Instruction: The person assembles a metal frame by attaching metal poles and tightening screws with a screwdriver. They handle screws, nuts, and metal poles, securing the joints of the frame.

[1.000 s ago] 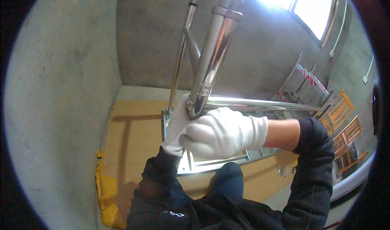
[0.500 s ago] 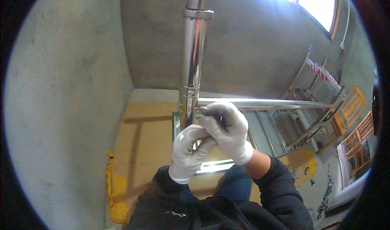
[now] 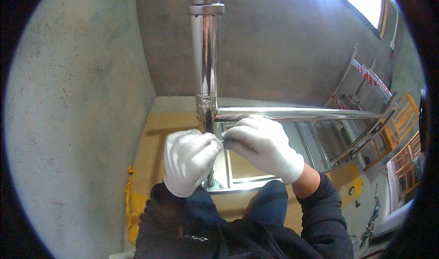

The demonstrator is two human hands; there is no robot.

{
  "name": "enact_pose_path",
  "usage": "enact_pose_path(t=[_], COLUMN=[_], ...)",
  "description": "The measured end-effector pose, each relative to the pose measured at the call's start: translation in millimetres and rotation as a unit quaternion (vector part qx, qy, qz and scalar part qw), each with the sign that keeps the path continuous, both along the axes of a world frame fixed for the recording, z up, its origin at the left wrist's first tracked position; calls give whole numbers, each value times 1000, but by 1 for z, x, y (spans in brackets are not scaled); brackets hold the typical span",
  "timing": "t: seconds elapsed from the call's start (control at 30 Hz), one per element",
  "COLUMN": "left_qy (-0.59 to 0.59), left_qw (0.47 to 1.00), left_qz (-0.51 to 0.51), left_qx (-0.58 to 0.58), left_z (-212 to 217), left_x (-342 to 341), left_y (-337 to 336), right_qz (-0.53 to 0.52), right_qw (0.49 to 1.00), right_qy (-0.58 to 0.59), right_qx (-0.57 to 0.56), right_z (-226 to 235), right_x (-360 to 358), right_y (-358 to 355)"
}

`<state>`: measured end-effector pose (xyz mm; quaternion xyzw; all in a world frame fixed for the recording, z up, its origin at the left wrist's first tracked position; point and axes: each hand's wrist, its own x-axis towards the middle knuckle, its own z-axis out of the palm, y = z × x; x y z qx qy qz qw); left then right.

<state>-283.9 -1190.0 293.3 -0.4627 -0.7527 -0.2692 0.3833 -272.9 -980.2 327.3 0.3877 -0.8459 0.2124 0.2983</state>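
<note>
Both my hands wear white gloves, the right one with dark stains on its fingers. My left hand is closed, its fingertips pinched in front of the lower part of a shiny upright metal post. My right hand is closed too, its fingertips meeting those of the left. Whatever lies between them is too small or too hidden to make out. Just above the hands, the post has a joint with a round screw head. A horizontal metal tube runs from there to the right. Higher up sits a metal collar.
A grey wall rises on the left. Under the post lies a metal frame on tan sheeting. To the right stand a metal ladder and wooden chairs. A window is at the upper right.
My hands have come apart slightly, from overlapping to fingertip against fingertip. The left hand has moved left. The view has shifted, so the post appears further left.
</note>
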Motion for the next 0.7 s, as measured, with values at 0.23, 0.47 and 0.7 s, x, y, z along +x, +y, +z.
enact_pose_path(t=[0.23, 0.47, 0.7], left_qy=[199, -199, -396], left_qw=[979, 899, 809], left_qz=[-25, -123, -297], left_qx=[-22, 371, 317], left_z=[9, -12, 3], left_x=[-24, -62, -77], left_y=[-12, -6, 20], right_qz=[17, -33, -74], right_qw=[999, 997, 991], right_qy=[-31, 28, 101], right_qx=[-27, -61, -56], right_z=[-2, 20, 17], right_x=[-2, -3, -11], right_y=[-7, -17, -27])
